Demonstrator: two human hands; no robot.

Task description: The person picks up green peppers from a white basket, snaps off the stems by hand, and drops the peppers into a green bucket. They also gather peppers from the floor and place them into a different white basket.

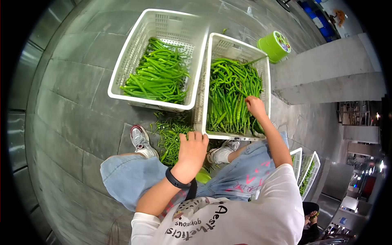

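Long green chili peppers (228, 92) fill much of the right white crate (267, 81). Over their right side, my right hand (256, 107) has its fingers curled together at a green chili pepper; the fingertips are partly hidden. My left hand (192, 152), with a black band on the wrist, hovers by the near left corner of that crate, back of the hand up and fingers slightly apart. Beneath it, a heap of small green peppers (167, 136) is spread on the floor. The left white crate (116, 77) holds more long green peppers (159, 75), lying mostly side by side.
A green bucket-like stool (274, 47) stands beyond the right crate, close to a concrete block (322, 65). My shoes (141, 139) flank the heap. More white crates (309, 173) with green peppers are at the right, near another person's hands (312, 216). Grey tiles (73, 122) cover the floor.
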